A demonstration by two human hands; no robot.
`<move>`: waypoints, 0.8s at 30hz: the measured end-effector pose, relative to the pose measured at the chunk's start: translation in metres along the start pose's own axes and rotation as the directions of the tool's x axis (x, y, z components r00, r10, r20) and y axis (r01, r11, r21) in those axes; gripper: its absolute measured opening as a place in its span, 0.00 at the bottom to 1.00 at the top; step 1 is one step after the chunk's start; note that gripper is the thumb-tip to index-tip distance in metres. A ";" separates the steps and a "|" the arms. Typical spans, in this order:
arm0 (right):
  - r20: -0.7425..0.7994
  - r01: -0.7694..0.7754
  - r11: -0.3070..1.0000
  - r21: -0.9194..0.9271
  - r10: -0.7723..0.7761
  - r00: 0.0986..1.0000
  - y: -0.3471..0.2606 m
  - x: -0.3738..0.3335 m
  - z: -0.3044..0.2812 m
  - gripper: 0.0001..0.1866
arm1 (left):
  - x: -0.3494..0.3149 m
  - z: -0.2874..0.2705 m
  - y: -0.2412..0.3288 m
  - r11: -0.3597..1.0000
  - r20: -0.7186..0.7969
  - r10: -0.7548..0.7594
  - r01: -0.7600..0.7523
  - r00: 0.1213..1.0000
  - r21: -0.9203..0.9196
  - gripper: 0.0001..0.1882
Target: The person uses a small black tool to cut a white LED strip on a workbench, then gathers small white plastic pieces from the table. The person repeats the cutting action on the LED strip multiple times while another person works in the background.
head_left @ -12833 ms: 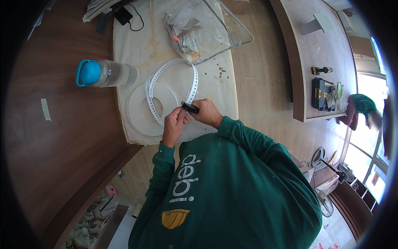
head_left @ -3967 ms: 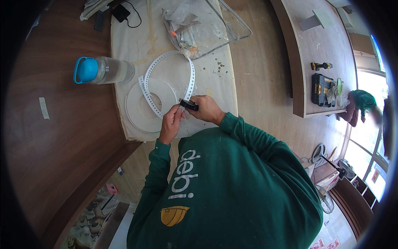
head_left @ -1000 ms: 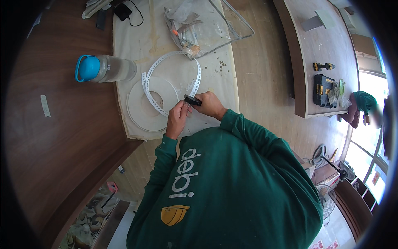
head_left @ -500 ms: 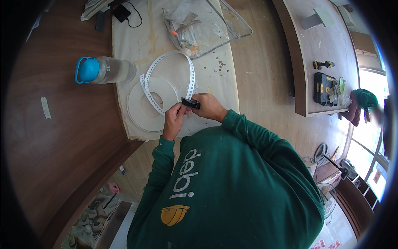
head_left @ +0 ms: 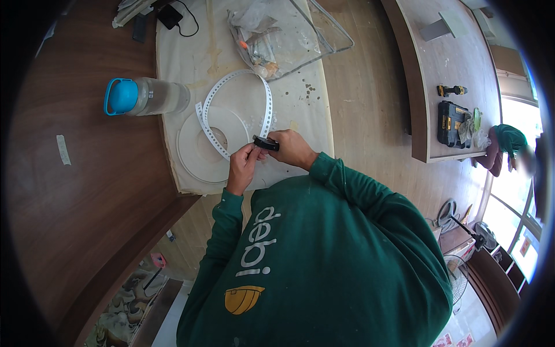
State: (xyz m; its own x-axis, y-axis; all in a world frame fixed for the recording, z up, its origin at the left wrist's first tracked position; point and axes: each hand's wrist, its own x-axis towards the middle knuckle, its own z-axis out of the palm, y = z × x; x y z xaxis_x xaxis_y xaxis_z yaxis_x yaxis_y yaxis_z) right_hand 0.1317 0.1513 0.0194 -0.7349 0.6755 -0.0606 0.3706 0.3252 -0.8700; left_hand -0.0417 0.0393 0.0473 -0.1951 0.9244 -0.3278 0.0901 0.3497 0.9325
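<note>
My right hand (head_left: 293,149) is closed around a black hand-held hole punch (head_left: 266,143). Pinched between the fingers of my left hand (head_left: 241,169) is a long white strip (head_left: 268,107), right beside the punch's head. Rows of round holes run along the strip, which curls in a loop over the table and back toward my hands. Beneath the loop lies a flat white round coil or disc (head_left: 189,155). Small white dots are scattered next to the strip. The exact spot where strip and punch meet is hidden by my fingers.
A blue-capped bottle (head_left: 147,97) lies at the table's left edge. Toward the back are a clear plastic bag (head_left: 272,43) of odds and ends and a black adapter (head_left: 169,17). At far right, a counter bears a drill (head_left: 451,90) and tool case (head_left: 452,124); another person (head_left: 509,144) is beside it.
</note>
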 end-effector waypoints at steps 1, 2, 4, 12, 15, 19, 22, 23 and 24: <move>0.002 -0.004 1.000 -0.012 0.004 1.000 0.001 0.000 0.002 0.07 | 0.000 0.000 0.000 1.000 0.000 0.000 0.000 1.000 -0.001 0.12; 0.005 -0.008 1.000 -0.023 0.008 1.000 0.003 0.000 0.003 0.06 | 0.000 0.000 0.000 1.000 0.001 -0.002 0.002 1.000 -0.002 0.12; 0.014 -0.036 0.998 -0.049 0.037 0.999 0.004 0.000 0.005 0.06 | 0.001 0.000 0.001 1.000 0.002 -0.005 0.005 1.000 -0.005 0.12; -0.035 0.000 0.999 -0.052 -0.002 0.999 0.017 0.000 0.012 0.06 | 0.004 0.004 -0.005 1.000 0.007 -0.009 0.010 1.000 -0.009 0.12; -0.031 -0.003 0.996 -0.086 0.000 1.000 0.025 -0.001 0.016 0.06 | 0.005 0.006 -0.012 1.000 0.000 -0.015 0.015 1.000 -0.009 0.11; -0.033 -0.013 0.995 -0.099 0.010 0.999 0.029 0.000 0.016 0.05 | 0.004 0.010 -0.012 0.999 -0.009 -0.050 0.050 0.999 -0.014 0.13; -0.009 0.002 1.000 -0.015 -0.003 1.000 0.020 0.003 0.009 0.05 | 0.004 0.008 -0.010 1.000 -0.016 0.012 -0.013 1.000 -0.021 0.11; 0.000 0.015 1.000 0.025 -0.015 1.000 0.015 0.004 0.005 0.05 | 0.004 0.008 -0.011 0.999 -0.010 0.012 -0.012 1.000 -0.039 0.11; 0.004 0.016 1.000 0.007 -0.016 1.000 0.014 0.004 0.003 0.06 | 0.003 0.007 -0.015 0.998 -0.004 0.012 -0.012 1.000 -0.057 0.12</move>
State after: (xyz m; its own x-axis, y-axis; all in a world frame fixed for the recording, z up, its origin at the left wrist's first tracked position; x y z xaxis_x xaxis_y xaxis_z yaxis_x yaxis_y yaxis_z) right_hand 0.1324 0.1570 0.0057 -0.7427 0.6678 -0.0487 0.3549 0.3309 -0.8744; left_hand -0.0366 0.0380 0.0317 -0.1975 0.9279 -0.3162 0.0366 0.3293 0.9435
